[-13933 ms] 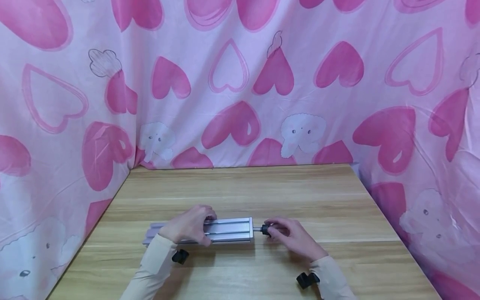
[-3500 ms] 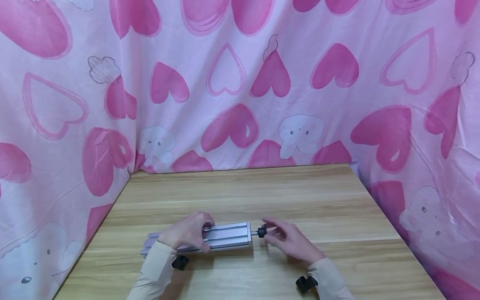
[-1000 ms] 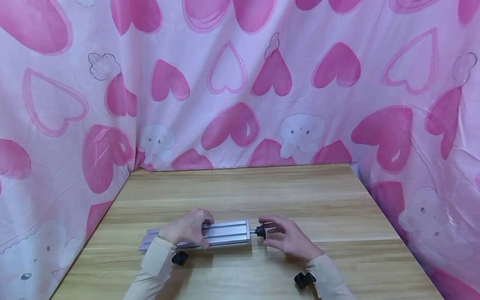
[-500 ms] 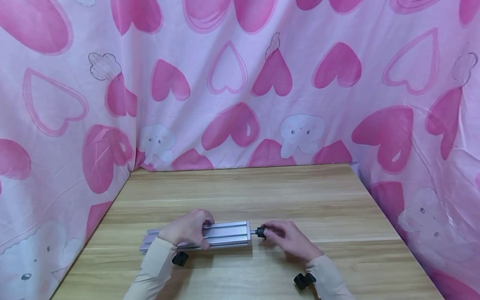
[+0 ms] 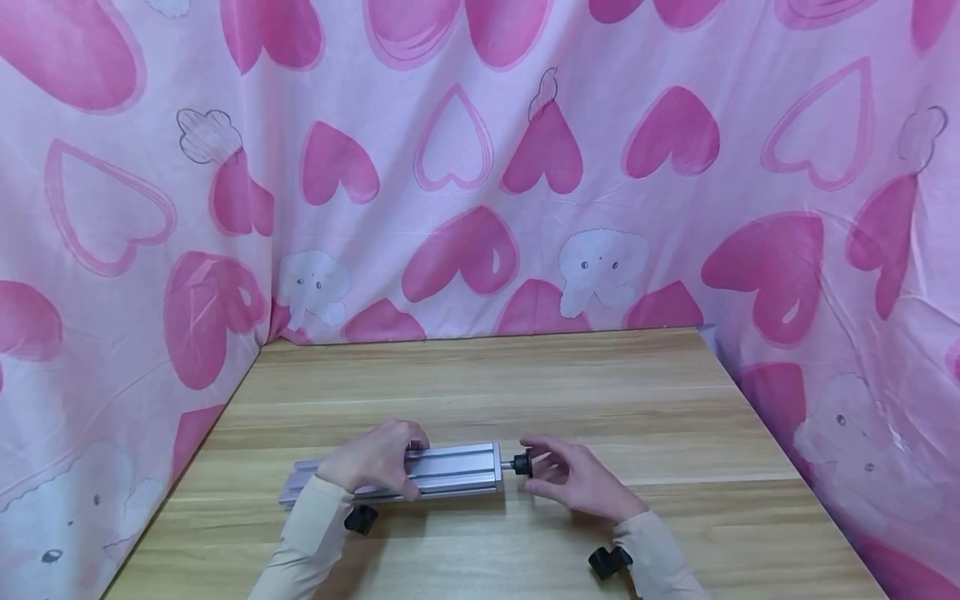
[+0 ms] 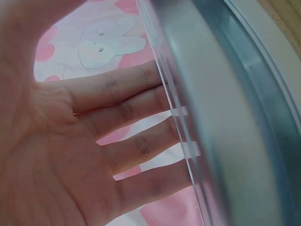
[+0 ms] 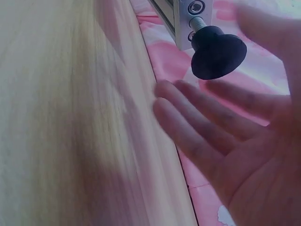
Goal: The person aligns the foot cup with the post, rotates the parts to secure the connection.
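A silver slotted aluminium profile [image 5: 457, 468] lies roughly left to right in the head view, an end plate on its right end. My left hand [image 5: 375, 457] grips it from above, thumb on the near side, fingers over the far side. In the left wrist view, several fingers [image 6: 136, 146] reach behind its edge. From the end plate [image 7: 183, 23] a threaded stud carries a black levelling foot [image 7: 218, 52]. Around that foot stands my right hand [image 5: 581, 477], fingers and thumb spread; in the right wrist view they look apart from it.
The wood-grain table [image 5: 480, 383] extends behind and to both sides of the profile. A pink heart-print cloth [image 5: 465, 167] hangs along the back and sides. Black wrist mounts [image 5: 609, 562] sit under both sleeves.
Half a second ago my right fingers pinched the black foot; now they are spread away from it, as one second ago. The left hand keeps its grip, and the profile stays nearly in place.
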A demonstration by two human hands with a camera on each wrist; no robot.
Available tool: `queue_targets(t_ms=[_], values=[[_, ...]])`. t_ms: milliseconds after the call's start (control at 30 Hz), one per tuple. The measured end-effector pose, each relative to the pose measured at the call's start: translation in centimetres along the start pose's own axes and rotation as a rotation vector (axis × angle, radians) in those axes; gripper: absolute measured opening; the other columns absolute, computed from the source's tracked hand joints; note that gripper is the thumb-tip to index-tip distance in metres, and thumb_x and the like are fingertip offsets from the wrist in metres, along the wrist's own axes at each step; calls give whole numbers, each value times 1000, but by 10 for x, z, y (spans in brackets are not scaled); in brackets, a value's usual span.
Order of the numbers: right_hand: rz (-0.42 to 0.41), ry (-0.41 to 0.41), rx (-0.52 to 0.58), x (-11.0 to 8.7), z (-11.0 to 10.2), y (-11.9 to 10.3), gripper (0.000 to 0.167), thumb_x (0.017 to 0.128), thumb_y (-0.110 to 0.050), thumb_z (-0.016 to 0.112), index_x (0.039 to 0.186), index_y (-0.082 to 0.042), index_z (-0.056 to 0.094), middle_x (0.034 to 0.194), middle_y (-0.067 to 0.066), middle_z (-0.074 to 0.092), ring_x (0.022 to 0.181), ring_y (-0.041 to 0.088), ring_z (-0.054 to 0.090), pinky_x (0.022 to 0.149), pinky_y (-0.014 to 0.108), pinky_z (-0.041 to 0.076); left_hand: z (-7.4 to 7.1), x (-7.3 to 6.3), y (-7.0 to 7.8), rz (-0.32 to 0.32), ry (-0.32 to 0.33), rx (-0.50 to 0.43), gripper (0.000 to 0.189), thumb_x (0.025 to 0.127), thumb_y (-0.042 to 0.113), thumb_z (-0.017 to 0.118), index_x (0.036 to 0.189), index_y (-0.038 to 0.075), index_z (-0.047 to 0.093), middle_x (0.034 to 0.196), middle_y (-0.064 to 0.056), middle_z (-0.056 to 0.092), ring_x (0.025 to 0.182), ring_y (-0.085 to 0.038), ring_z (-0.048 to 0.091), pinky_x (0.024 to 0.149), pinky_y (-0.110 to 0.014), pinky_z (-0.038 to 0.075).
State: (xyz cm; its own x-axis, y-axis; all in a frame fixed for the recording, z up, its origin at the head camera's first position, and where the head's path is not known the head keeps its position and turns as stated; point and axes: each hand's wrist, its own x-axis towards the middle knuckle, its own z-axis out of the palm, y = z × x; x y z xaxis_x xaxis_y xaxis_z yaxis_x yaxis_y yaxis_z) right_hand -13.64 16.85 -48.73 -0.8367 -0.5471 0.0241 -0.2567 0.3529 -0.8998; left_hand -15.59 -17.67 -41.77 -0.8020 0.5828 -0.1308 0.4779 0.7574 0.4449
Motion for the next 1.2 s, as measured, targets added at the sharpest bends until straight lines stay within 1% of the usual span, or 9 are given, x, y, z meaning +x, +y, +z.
queue_targets(t_ms=[100, 200, 300, 533, 767, 900, 1000, 1100, 1200], values=[[-79, 26, 5, 1, 2, 0, 64, 86, -15, 80, 143, -4, 52, 136, 16, 62, 112, 22, 68, 96, 35, 55, 1, 0, -1, 12, 1, 7, 49, 58, 23, 89, 101, 5, 72, 92, 2, 65, 80, -11, 54, 71, -26, 48], [-135, 43, 11, 1, 3, 1, 59, 83, -8, 80, 137, -2, 55, 131, 15, 65, 111, 22, 68, 96, 36, 55, 1, 0, -2, 23, 7, 2, 49, 58, 22, 89, 100, 5, 72, 92, 2, 65, 80, -12, 55, 71, -27, 48], [-152, 46, 11, 2, 3, 3, 53, 85, -7, 78, 134, -1, 58, 125, 11, 68, 104, 18, 71, 93, 34, 56, 1, 0, -2, 16, 4, 3, 50, 58, 22, 89, 101, 4, 72, 92, 2, 65, 80, -12, 55, 71, -27, 48], [-97, 45, -10, 2, 3, 3, 48, 95, -25, 70, 135, -2, 59, 111, 3, 73, 95, 10, 71, 87, 27, 57, 2, -1, -1, -1, 0, 19, 52, 58, 24, 88, 104, 5, 72, 95, 2, 66, 81, -10, 55, 73, -27, 50], [-13, 42, 15, 3, 3, 4, 39, 102, -34, 58, 130, -7, 62, 100, 1, 76, 91, 13, 73, 84, 26, 57, 2, 0, 0, -15, -14, 9, 54, 59, 25, 89, 107, 5, 72, 99, 1, 67, 84, -13, 57, 75, -30, 51], [16, 14, 31, 4, 2, 5, 35, 103, -35, 55, 127, -10, 64, 102, 4, 76, 90, 18, 74, 80, 29, 58, 2, 0, -1, -11, -21, 11, 54, 59, 25, 89, 107, 6, 72, 99, 1, 67, 83, -12, 56, 74, -29, 51], [17, 19, 6, 3, 2, 6, 39, 104, -36, 55, 131, -8, 62, 105, 5, 75, 92, 17, 73, 82, 28, 57, 2, -1, -2, -5, -15, 4, 53, 59, 24, 89, 105, 5, 72, 97, 2, 67, 83, -13, 57, 74, -28, 50], [-9, 52, -27, 2, 3, 4, 48, 100, -33, 62, 139, -6, 57, 117, 6, 73, 102, 17, 71, 89, 28, 56, 2, -2, -3, -6, -2, -17, 51, 58, 22, 88, 104, 5, 71, 95, 1, 66, 83, -16, 58, 73, -28, 49], [-61, 87, -33, 2, 5, 3, 59, 92, -24, 74, 145, -10, 52, 134, 10, 65, 117, 22, 67, 100, 34, 52, 1, -2, -3, -24, 3, -32, 51, 59, 21, 88, 104, 5, 71, 95, 0, 66, 84, -18, 59, 73, -30, 49]])
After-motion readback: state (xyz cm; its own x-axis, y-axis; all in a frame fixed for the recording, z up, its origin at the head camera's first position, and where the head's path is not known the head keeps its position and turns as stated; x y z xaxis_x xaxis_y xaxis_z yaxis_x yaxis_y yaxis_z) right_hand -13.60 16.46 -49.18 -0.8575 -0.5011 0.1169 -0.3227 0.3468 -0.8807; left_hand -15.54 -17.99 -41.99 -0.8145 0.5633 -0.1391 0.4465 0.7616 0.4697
